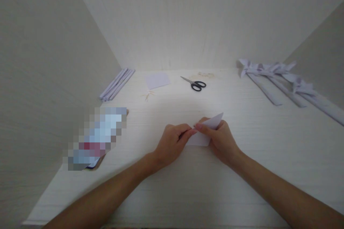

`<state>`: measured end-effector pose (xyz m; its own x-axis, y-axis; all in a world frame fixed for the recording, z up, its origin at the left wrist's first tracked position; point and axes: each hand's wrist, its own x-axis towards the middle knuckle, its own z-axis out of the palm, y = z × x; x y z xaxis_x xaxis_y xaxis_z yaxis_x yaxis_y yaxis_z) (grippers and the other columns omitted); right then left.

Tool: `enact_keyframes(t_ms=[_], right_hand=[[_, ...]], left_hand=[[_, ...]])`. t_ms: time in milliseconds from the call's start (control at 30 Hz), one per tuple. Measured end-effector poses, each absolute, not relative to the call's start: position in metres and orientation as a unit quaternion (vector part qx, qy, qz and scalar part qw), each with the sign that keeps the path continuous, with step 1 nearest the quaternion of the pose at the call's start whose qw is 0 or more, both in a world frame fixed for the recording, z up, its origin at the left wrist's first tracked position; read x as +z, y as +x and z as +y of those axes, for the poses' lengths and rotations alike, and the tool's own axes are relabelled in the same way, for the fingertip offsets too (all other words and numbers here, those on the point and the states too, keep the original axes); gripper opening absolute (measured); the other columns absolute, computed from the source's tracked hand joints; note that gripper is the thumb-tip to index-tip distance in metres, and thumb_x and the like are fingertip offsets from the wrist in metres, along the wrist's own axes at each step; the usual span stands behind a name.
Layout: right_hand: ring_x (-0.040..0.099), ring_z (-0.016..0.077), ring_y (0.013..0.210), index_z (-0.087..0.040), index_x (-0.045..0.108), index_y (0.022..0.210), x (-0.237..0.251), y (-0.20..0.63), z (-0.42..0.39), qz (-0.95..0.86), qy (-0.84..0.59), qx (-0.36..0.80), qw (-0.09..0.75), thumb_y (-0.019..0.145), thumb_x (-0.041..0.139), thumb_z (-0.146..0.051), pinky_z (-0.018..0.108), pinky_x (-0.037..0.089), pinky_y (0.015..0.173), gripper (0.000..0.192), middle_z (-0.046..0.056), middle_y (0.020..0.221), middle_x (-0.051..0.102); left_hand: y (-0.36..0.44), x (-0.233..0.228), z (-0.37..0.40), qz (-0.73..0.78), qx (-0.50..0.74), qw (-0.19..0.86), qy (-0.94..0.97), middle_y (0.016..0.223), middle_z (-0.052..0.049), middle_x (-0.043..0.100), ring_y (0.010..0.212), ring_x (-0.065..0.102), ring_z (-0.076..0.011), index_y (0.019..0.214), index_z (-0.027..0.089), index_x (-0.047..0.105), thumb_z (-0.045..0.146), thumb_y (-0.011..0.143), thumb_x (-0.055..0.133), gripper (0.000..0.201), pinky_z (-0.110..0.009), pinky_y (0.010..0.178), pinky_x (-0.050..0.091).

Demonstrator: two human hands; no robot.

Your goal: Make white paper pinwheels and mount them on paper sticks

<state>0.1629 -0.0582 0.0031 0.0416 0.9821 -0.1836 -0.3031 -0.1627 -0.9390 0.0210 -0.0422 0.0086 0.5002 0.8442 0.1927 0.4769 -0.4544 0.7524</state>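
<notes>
Head view shows your two hands meeting at the middle of the white surface (242, 171). Your left hand (172, 145) and right hand (221, 141) both pinch the small folded white paper piece (212, 127), which rests on the surface with one corner tipped up. Black-handled scissors (195, 83) and a flat square white paper sheet (157, 79) lie near the far edge.

Pale wood-grain table (242, 171) between plain off-white walls (188, 18), brightest at the far edge
</notes>
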Motion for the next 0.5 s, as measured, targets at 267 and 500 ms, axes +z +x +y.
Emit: enact_keyframes(t_ms=[267, 500], right_hand=[[0.045, 0.0061, 0.047, -0.014, 0.059, 0.049, 0.003, 0.173, -0.047, -0.292, -0.453, 0.593, 0.599, 0.053, 0.070, -0.018, 0.019, 0.035, 0.042, 0.012, -0.002, 0.052, 0.055], [0.049, 0.0041, 0.052, -0.018, 0.056, 0.056, 0.007, 0.210, -0.027, -0.192, -0.455, 0.470, 0.732, 0.057, 0.067, -0.020, 0.016, 0.044, 0.050, 0.012, -0.004, 0.061, 0.055]], left_hand=[[0.021, 0.008, -0.041, 0.418, 0.285, 0.307, 0.806, 0.048, 0.004, 0.043, 0.046, 0.037, -0.0056, 0.053, 0.013, 0.050, 0.031, 0.080, 0.039, 0.034, -0.019, 0.048, 0.027], [0.009, 0.002, -0.042, 0.466, 0.304, 0.315, 0.769, 0.046, 0.005, 0.033, 0.045, 0.031, -0.0056, 0.051, 0.014, 0.045, 0.033, 0.079, 0.038, 0.035, -0.020, 0.045, 0.024]])
